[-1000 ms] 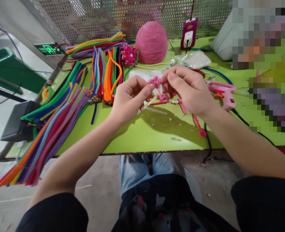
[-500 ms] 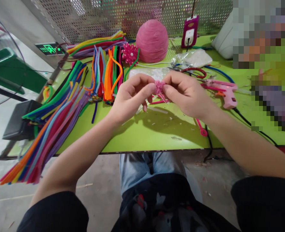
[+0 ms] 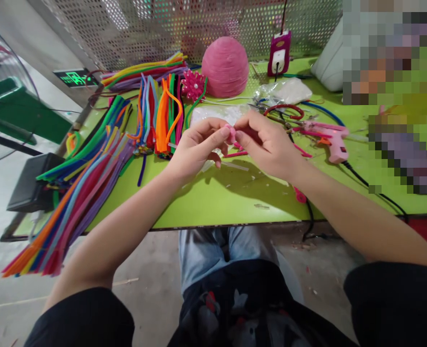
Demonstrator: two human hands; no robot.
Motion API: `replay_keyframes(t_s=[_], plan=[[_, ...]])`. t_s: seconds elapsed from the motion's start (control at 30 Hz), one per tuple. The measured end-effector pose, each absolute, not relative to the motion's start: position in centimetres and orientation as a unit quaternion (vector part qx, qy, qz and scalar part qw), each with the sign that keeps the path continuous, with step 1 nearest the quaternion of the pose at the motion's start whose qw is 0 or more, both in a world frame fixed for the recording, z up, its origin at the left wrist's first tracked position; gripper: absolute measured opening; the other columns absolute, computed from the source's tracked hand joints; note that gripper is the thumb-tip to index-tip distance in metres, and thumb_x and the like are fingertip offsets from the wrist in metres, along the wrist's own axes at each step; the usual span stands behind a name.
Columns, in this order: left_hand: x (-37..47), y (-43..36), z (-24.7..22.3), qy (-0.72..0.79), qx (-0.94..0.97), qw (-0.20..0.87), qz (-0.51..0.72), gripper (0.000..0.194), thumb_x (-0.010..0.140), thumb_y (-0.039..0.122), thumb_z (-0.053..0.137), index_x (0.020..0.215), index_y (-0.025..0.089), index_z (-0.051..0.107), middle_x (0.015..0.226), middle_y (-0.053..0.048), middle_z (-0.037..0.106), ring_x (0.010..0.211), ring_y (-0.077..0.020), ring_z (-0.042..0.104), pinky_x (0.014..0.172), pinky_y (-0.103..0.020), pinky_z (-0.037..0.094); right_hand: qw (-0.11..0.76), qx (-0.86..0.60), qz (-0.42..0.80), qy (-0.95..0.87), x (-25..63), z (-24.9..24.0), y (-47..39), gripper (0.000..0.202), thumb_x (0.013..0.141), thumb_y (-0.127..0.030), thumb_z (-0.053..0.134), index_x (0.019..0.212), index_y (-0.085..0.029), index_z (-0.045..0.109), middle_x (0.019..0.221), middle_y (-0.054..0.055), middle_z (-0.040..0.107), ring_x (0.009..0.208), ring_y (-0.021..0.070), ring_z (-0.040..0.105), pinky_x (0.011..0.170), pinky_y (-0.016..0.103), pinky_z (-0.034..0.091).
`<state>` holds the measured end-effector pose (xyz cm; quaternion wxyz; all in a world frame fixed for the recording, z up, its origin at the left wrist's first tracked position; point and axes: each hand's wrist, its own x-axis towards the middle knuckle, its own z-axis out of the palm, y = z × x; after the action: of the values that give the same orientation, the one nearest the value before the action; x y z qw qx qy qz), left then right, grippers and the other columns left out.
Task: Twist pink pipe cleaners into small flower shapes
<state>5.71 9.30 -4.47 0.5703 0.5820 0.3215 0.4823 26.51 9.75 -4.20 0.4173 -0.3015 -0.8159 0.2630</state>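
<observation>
Between the fingertips of both hands is a small pink fuzzy pipe-cleaner piece, held above the table. My left hand pinches it from the left with thumb and forefinger, its other fingers curled below. From the right, my right hand grips the same piece, its thumb and forefinger closed; the fingers hide much of the piece. Beneath the hands lie pink strips and a clear glue stick. Just behind them is a clear plastic bag.
Bundles of coloured pipe cleaners lie at the left, some over the table edge. A pink ball and a pink flower stand at the back. To the right are a pink glue gun, red-handled scissors and a purple power socket.
The pink piece has turned between the fingers; its thin stems, which hung down before, are now mostly hidden. Both hands still hold it, and the whole view has shifted slightly.
</observation>
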Motion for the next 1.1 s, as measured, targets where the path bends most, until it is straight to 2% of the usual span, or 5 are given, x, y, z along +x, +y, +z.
replay_keyframes(t_s=[0.17, 0.37, 0.53, 0.77, 1.1], plan=[[6.0, 8.9, -4.1, 0.353, 0.608, 0.533, 0.472, 0.054, 0.072, 0.057, 0.1, 0.104, 0.024, 0.074, 0.086, 0.001, 0.08, 0.074, -0.0138, 0.079, 0.056, -0.021, 0.065, 0.409, -0.31, 0.047, -0.857, 26.7, -4.7, 9.4, 0.016, 0.11, -0.03, 0.053, 0.099, -0.023, 0.064, 0.082, 0.002, 0.067, 0.07, 0.0176, 0.055, 0.068, 0.035, 0.035], [5.7, 9.7, -4.3, 0.325, 0.531, 0.604, 0.498, 0.049, 0.069, 0.043, 0.104, 0.099, 0.02, 0.071, 0.087, 0.003, 0.082, 0.072, -0.0097, 0.08, 0.064, -0.017, 0.068, 0.381, -0.423, 0.112, -0.815, 30.4, -2.7, 13.8, 0.038, 0.116, -0.037, 0.039, 0.106, -0.021, 0.072, 0.109, 0.011, 0.078, 0.096, 0.0225, 0.068, 0.087, 0.036, 0.05], [4.9, 10.3, -4.0, 0.285, 0.49, 0.635, 0.526, 0.05, 0.073, 0.031, 0.102, 0.111, 0.022, 0.07, 0.088, 0.004, 0.085, 0.073, -0.0097, 0.082, 0.067, -0.015, 0.069, 0.026, -0.677, -0.011, -0.735, 33.3, -2.8, 20.2, 0.028, 0.096, -0.032, 0.07, 0.109, -0.009, 0.078, 0.129, 0.028, 0.075, 0.128, 0.0458, 0.064, 0.107, 0.057, 0.046], [4.8, 10.2, -3.6, 0.286, 0.467, 0.617, 0.565, 0.024, 0.083, 0.007, 0.084, 0.095, 0.018, 0.066, 0.097, -0.001, 0.086, 0.077, -0.0084, 0.083, 0.077, -0.014, 0.07, -0.104, -0.68, -0.03, -0.725, 31.8, -2.9, 23.5, 0.04, 0.084, -0.039, 0.084, 0.104, -0.005, 0.081, 0.112, 0.026, 0.079, 0.116, 0.041, 0.071, 0.105, 0.054, 0.046], [4.1, 11.0, -2.5, 0.324, 0.429, 0.605, 0.588, 0.012, 0.096, 0.001, 0.071, 0.096, 0.013, 0.07, 0.09, 0.0, 0.085, 0.082, -0.008, 0.085, 0.074, -0.009, 0.068, 0.032, -0.663, -0.059, -0.746, 30.7, 0.0, 21.5, 0.032, 0.093, -0.022, 0.071, 0.115, -0.001, 0.083, 0.107, 0.025, 0.08, 0.102, 0.0382, 0.078, 0.083, 0.043, 0.056]])
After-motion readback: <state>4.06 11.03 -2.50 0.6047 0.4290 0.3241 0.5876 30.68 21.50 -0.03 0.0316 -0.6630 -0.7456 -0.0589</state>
